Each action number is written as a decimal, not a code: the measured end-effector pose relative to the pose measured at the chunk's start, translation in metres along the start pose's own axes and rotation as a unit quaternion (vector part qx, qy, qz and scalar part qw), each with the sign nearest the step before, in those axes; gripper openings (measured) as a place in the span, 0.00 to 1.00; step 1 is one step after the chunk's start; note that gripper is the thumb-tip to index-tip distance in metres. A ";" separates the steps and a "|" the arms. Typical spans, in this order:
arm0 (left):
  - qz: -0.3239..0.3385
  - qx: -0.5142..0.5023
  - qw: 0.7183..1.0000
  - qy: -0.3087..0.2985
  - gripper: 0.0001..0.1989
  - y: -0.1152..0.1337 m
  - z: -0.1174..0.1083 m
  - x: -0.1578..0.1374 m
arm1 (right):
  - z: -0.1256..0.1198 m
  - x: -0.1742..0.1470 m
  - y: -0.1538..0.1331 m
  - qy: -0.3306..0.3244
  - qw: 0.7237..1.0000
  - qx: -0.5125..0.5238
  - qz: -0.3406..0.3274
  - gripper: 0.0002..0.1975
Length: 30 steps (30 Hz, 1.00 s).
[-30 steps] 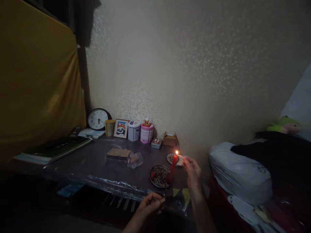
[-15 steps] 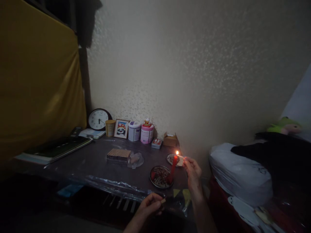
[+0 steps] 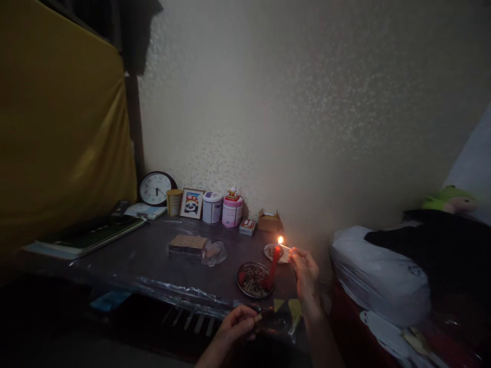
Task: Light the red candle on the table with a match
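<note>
Between the thumb and fingers of my right hand [image 3: 304, 271] is a burning match [image 3: 285, 247], its flame at the top of a red candle [image 3: 273, 268]. The candle stands tilted on the right side of a round metal plate [image 3: 241, 287] with a speckled surface. My left hand [image 3: 238, 327], closer to me at the table's front edge, is closed on a small matchbox [image 3: 257, 318], mostly hidden by the fingers. Behind the candle lies a second, smaller plate [image 3: 268, 251], partly covered by the candle and my right hand.
On the plastic-covered table [image 3: 153, 260] are a block of striped small boxes [image 3: 187, 244] and a crumpled clear bag [image 3: 215, 252]. A clock [image 3: 156, 188], a picture frame [image 3: 192, 203], tins [image 3: 212, 208] and a cardboard box [image 3: 269, 221] line the wall. A white bag [image 3: 379, 271] bulges at right.
The flame on the match is slightly larger and a little higher. Both hands hold nearly the same positions.
</note>
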<state>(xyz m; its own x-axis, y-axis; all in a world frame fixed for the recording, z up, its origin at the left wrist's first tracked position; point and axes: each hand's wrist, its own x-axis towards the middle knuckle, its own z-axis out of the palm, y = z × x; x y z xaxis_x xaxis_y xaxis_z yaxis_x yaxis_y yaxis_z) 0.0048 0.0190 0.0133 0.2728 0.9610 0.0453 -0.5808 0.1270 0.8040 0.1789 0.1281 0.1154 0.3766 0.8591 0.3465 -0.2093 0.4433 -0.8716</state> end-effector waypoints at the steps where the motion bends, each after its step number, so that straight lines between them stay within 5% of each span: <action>1: 0.002 0.002 1.000 -0.001 0.12 0.001 0.001 -0.001 | 0.000 0.000 0.000 0.002 1.000 -0.001 0.000 0.09; 13: -0.001 0.013 1.000 -0.001 0.13 0.003 0.001 -0.001 | 0.000 -0.003 -0.021 0.002 1.000 0.018 0.004 0.09; 19: -0.005 0.016 1.000 0.002 0.12 0.009 0.005 -0.006 | -0.031 -0.011 -0.107 -0.034 0.998 0.060 -0.009 0.15; 22: -0.003 0.008 1.000 0.001 0.11 0.011 0.007 -0.009 | -0.059 -0.015 -0.142 -0.031 0.984 0.140 -0.101 0.18; 24: -0.009 0.011 1.000 0.003 0.10 0.011 0.007 -0.009 | -0.073 -0.013 -0.145 -0.013 0.989 0.081 -0.124 0.20; 27: -0.013 0.020 1.000 0.006 0.11 0.008 0.006 -0.008 | -0.083 -0.003 -0.133 0.000 0.990 -0.119 -0.070 0.17; 30: -0.012 0.017 1.000 -0.001 0.11 0.004 0.004 -0.006 | -0.092 0.000 -0.129 0.027 0.987 -0.136 -0.076 0.14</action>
<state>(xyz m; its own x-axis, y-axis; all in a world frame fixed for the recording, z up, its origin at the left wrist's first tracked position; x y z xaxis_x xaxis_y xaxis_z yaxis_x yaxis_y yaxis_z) 0.0036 0.0133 0.0187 0.2886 0.9571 0.0270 -0.5474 0.1418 0.8247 0.2888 0.0480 0.1959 0.4336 0.7700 0.4681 0.1000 0.4752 -0.8742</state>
